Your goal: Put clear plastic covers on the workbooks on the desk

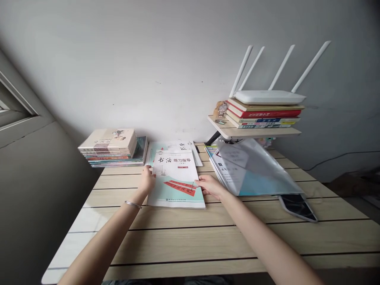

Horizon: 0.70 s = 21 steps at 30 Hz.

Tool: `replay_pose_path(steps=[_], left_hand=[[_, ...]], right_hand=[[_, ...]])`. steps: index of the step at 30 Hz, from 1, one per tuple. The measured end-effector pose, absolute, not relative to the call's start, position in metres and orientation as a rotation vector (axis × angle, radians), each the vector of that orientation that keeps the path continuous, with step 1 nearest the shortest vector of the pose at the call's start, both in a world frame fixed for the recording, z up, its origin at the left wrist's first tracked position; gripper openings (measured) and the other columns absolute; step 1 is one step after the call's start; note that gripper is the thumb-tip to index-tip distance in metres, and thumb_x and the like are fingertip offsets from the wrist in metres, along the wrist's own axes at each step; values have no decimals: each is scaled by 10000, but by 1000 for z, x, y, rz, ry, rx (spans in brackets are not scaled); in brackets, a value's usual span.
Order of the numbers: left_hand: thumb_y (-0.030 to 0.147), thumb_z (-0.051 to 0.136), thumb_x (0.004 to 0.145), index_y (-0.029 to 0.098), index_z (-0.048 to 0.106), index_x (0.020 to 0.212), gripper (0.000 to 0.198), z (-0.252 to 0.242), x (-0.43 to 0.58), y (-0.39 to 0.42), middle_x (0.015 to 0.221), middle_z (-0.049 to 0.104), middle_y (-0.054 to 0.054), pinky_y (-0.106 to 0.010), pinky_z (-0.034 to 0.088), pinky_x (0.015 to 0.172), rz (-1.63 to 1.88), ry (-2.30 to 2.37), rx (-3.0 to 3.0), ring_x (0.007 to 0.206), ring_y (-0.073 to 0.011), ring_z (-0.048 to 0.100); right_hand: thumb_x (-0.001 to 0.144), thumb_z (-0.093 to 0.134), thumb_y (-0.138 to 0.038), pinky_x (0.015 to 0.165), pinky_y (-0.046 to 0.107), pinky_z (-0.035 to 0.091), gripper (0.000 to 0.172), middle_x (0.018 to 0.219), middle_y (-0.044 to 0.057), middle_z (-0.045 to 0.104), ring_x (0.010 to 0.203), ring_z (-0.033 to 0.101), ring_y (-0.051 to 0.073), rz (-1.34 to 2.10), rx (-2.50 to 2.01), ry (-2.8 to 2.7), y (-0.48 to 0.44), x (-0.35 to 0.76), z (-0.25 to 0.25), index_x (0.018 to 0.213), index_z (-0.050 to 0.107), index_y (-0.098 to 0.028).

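A white and pale green calligraphy workbook [178, 170] with red strips on its cover is between my two hands, over the middle of the desk. My left hand [147, 179] grips its left edge, fingers curled and partly hidden. At the right edge, my right hand [211, 186] pinches the cover with the thumb on top. Behind it lie similar booklets [154, 147], partly covered by the workbook. Whether the workbook rests on the desk or is slightly raised, I cannot tell.
A stack of books [108, 144] stands at the back left. On the right lie textbooks under a clear plastic folder [261, 170], with a phone [298, 206] partly beneath. A raised shelf [255, 132] carries books and a white router [267, 96]. The slatted desk [178, 247] meets the wall.
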<state>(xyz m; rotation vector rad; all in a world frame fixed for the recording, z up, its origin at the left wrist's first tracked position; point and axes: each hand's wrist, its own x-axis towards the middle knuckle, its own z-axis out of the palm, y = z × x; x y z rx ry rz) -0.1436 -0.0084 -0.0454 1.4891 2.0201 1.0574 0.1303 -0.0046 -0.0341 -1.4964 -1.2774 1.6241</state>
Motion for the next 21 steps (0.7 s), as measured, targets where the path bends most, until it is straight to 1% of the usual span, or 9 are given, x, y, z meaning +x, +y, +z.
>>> replay_pose_path(steps=[2,4,7,9,11,14,17,19,21], left_hand=[[41,448,770,128,467,1156,396,-46,-143,-10,1103,564,-166,-422,516,824,1066,2039,1558,947,-234,619],[-5,420,748,127,482,1164,441,-46,-140,-14,1243,490,-195,-415,505,870,1082,2046,1648,1036,-237,593],[-46,405,714,84,499,1171,484,-43,-135,-21,1341,408,-242,-424,488,912,1047,2066,1795,1163,-278,527],[-49,395,721,58,527,1142,454,-40,-131,-25,1372,389,-268,-462,460,946,1013,2100,1857,1228,-317,475],[-24,370,772,75,562,1118,409,-37,-127,-30,1447,346,-248,-519,421,978,920,2155,1975,1280,-346,421],[79,318,882,119,530,1259,434,-37,-119,-35,1522,305,-156,-570,307,1065,576,2133,2305,1370,-332,311],[289,306,955,121,360,1432,509,-41,-115,-37,1531,285,-135,-568,205,1121,259,2074,2394,1415,-294,237],[407,282,963,117,292,1468,583,-44,-116,-38,1544,232,-130,-554,192,1130,172,2099,2365,1426,-279,213],[456,258,962,115,262,1479,620,-46,-119,-38,1552,195,-123,-530,188,1137,150,2119,2367,1434,-263,190]], right_hand=[[729,700,-255,503,236,533,141,706,40,721,620,675,158,1606,-1502,-1280,-5,130,-35,752,595,-165],[738,687,-256,491,227,525,131,702,34,716,616,671,154,1580,-1514,-1295,-6,129,-36,744,586,-172],[787,619,-301,462,229,509,141,685,27,705,584,660,153,1536,-1545,-1328,-7,127,-37,730,556,-188],[815,568,-334,428,227,482,174,653,18,688,537,641,149,1505,-1568,-1348,-6,127,-38,715,532,-196],[815,555,-347,397,219,443,192,619,8,666,492,615,143,1463,-1585,-1370,-5,126,-40,698,514,-201],[783,581,-356,395,210,397,200,605,-1,652,479,592,138,1366,-1596,-1412,-3,125,-44,681,504,-202],[774,572,-368,440,216,396,200,660,16,674,547,616,151,1282,-1581,-1447,0,126,-49,693,518,-193],[780,549,-376,459,228,400,198,701,30,689,590,638,172,1249,-1564,-1478,2,127,-52,711,528,-191],[784,530,-376,486,246,417,196,702,35,693,611,653,191,1225,-1545,-1504,3,127,-55,708,527,-195]])
